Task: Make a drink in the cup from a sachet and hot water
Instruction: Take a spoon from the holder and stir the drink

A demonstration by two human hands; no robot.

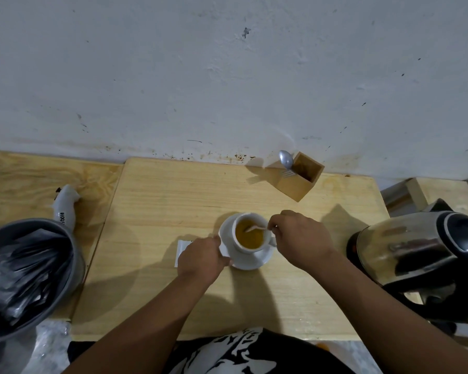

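A white ceramic cup (250, 232) filled with amber-orange liquid stood on a round white saucer (257, 261) near the middle of the pale wooden worktop (173, 201). The right hand (300, 237) hovered just right of the cup, its fingers (273, 224) pinched around the end of a thin pale stirring stick (256, 228), whose other end dipped into the liquid. The left hand (201, 259) lay at the saucer's left rim, its fingers curled and touching the edge; whether they truly gripped it could not be told. A flat white paper sachet (181, 249) lay on the worktop just left of the cup, partly hidden under the left hand. Well to the right of the cup stood a shiny steel electric kettle with a black handle (416, 255). Behind the cup, near the wall, sat a square wooden holder (299, 179) with a metal spoon (286, 159) sticking out. Far left of the cup sat a grey round bin lined with a dark plastic bag (29, 273).
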